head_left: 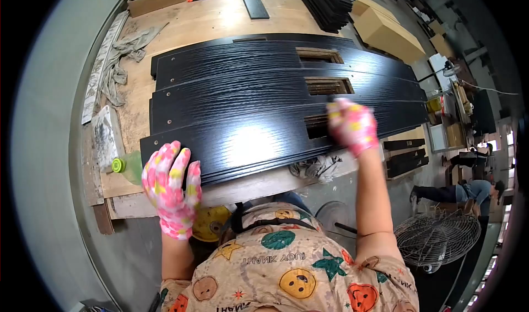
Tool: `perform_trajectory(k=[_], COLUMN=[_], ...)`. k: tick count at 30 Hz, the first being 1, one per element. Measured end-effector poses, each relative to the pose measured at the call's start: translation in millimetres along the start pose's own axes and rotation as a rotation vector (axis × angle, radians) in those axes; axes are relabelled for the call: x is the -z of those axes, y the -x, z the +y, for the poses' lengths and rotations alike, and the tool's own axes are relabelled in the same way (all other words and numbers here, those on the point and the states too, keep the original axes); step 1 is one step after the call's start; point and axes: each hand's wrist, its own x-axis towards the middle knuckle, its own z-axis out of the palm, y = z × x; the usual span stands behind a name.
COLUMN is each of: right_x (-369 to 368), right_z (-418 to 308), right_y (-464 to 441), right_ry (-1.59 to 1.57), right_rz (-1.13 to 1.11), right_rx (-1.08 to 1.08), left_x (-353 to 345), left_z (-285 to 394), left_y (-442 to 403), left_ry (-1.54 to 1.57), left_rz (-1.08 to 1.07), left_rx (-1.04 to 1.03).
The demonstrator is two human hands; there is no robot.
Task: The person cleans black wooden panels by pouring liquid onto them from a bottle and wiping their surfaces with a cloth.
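Several long black panels (231, 108) with a grooved surface lie overlapping on the wooden table. Rectangular cutouts show in them right of centre. My left hand (172, 188), in a pink and yellow patterned glove, rests on the left end of the nearest panel, its fingers spread with nothing held. My right hand (352, 125), gloved alike and slightly blurred, is closed beside the nearest cutout (317, 127). A small dark thing shows at its fingertips, too hidden to name.
Left of the panels are a green bottle (131, 167), a stained block (106, 138) and a grey rag (114, 69). More black panels (325, 3) and cardboard boxes (388, 28) stand at the back. A fan (438, 237) and a bending person (468, 193) are at right.
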Motion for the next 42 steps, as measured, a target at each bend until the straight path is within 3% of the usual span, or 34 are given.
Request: perform_trajectory(k=[1,3,4,7,8,10,13,15,16,17,19,21,22,23,24,25,28,29,30,31,33,35,38,39,40,41,42], right_x=[5.7,17.1,10.9,-46.7,-33.9,-36.4,-10.7,-8.7,20.3,36.8,37.9,28.6,17.9,2.1,3.7,11.9,28.3,24.0,23.4,41.8,80.4,85.3,81.1,82.0,64.3,42.0,20.1], right_z=[34.4,20.2,-5.2,-86.8,-120.5,-111.6,-37.4,53.1,74.0,107.6,163.2,159.3,138.2,108.1,74.0,44.2,99.6,147.9,210.7,266.2,375.0,452.5,358.8,302.8,252.1,213.1,178.7], right_y=[-6.2,-3.2,1.9,30.9,38.1,44.0,39.8,34.3,31.7,31.4,22.1,14.9,21.9,25.6,31.0,35.6,23.6,9.9,-7.5,-24.0,-36.2,-36.1,-52.2,-62.6,-61.8,-67.4,-67.4], right_ry=[0.241,-0.088,-0.295,0.052,-0.199,-0.208,-0.09,-0.146,0.073,0.072,0.4,-0.132,-0.209,-0.032,0.044,0.023,0.113,0.297,0.148,0.31,0.119,0.416,0.269,0.021,0.086,0.149,0.165], right_rz=[0.071,0.016,-0.106,-0.005,-0.207,-0.158,-0.206,0.038,0.007,0.007,0.178,0.02,-0.018,0.107,0.052,-0.177,-0.157,-0.024,0.1,0.068,0.015,0.088,0.184,0.015,0.154,0.141,-0.014], right_rx=[-0.089,-0.213,-0.018,0.843,0.71,0.697,0.468,0.254,-0.021,-0.163,-0.233,-0.343,-0.052,0.227,0.419,0.413,0.424,0.346,0.229,0.066,-0.65,-0.701,-0.443,-0.448,-0.109,0.109,0.283], left_x=[-2.8,-6.0,-6.6,-11.4,-16.7,-23.6,-29.2,-30.6,-30.4,-30.0,-25.7,-32.1,-34.7,-43.5,-53.9,-62.7,-78.6,-86.2,-91.5,-94.2,-91.5,-89.0,-93.7,-93.3,-93.0,-94.1,-95.6], left_z=[-2.3,-3.2,0.1,9.5,8.6,4.1,-4.2,-3.9,-5.3,-3.4,5.8,14.3,21.7,30.0,42.9,53.4,62.5,61.0,62.2,61.5,57.9,60.1,62.2,65.7,69.8,72.5,64.6], left_y=[2.5,1.1,-1.6,-16.2,-20.3,-24.5,-20.5,-19.3,-19.7,-20.4,-22.2,-30.4,-39.1,-48.5,-57.9,-65.6,-73.2,-71.8,-69.2,-68.5,-67.9,-69.2,-70.6,-75.4,-82.3,-89.8,-102.4], left_ry=[-0.019,-0.023,-0.008,-0.034,-0.055,-0.152,-0.238,-0.266,-0.239,-0.215,-0.264,-0.372,-0.337,-0.236,-0.219,-0.213,-0.227,-0.216,-0.213,-0.215,-0.231,-0.268,-0.298,-0.313,-0.379,-0.444,-0.405], left_rz=[-0.046,-0.088,-0.084,-0.071,-0.07,-0.131,-0.194,-0.206,-0.203,-0.2,-0.202,-0.275,-0.319,-0.294,-0.283,-0.271,-0.353,-0.366,-0.373,-0.376,-0.412,-0.41,-0.403,-0.398,-0.448,-0.501,-0.536], left_rx=[-0.013,-0.039,-0.02,0.014,0.034,0.066,0.041,0.077,0.088,0.098,0.113,0.171,0.198,0.179,0.127,0.077,0.018,0.029,0.068,0.067,0.084,0.089,0.084,0.088,0.083,0.079,0.007])
